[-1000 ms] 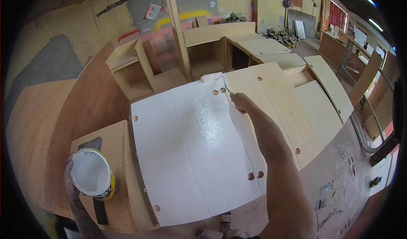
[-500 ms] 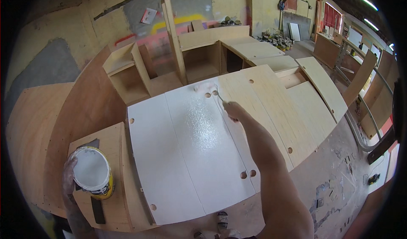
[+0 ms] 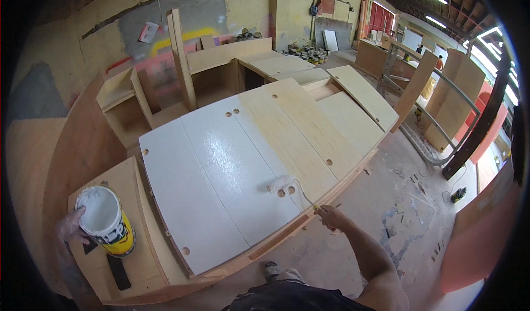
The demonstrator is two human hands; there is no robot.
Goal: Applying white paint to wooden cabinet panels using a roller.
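- At the left, the person's left hand (image 3: 70, 226) is gripping the side of the round yellow paint bucket with whitened inside (image 3: 126, 235), thumb near the rim. The bucket should best be held level; I cannot tell if it also rests on the pale plywood box (image 3: 148, 269).
- Just below the bucket, a dark rectangular block (image 3: 118, 272) lies on this box.
- In the middle, the wide white-painted boards (image 3: 218, 195) have a wet shine. Here even, overlapping strokes with light pressure would probably leave fewer lines.
- On these boards, the white fluffy paint roller with thin bent wire (image 3: 277, 184) is just beside two round cut holes (image 3: 291, 190). Near such edges, a lightly loaded roller seems wise, because paint may gather there.
- Right of it, the right hand (image 3: 334, 218) is closed around the roller's handle, well apart from the left; its forearm comes from the lower right, elbow bent.
- Farther right, the bare pale wooden boards (image 3: 309, 129) show yellowish grain.
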